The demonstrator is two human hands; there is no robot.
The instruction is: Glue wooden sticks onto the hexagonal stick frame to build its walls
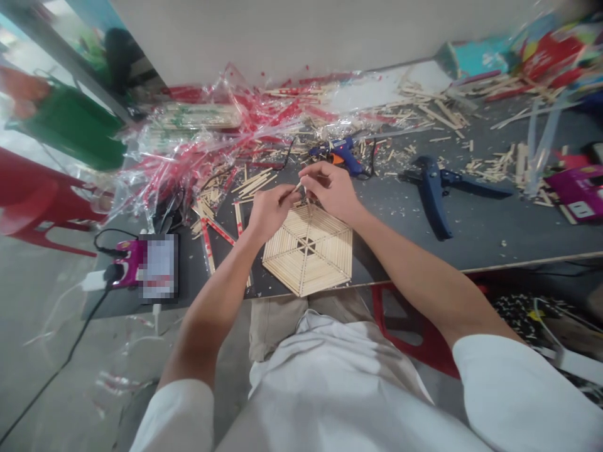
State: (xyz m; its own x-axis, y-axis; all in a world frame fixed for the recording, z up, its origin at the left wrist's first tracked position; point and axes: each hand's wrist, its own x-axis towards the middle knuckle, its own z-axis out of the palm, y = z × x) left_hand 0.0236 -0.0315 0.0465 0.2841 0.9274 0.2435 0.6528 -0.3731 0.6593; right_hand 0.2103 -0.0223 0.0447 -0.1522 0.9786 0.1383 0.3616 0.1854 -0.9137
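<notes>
A thin wooden stick [298, 188] is pinched between the left hand [271, 213] and right hand [330, 190], its long axis pointing roughly away from the person, just above a hexagonal stick frame [308, 248]. Both grips are narrow, closed on it. The frame lies on a grey counter [471, 232] among loose sticks [254, 183], torn plastic wrap [198, 138] and a blue glue gun [340, 155]; a green basket [75, 125] shows blurred at far left.
</notes>
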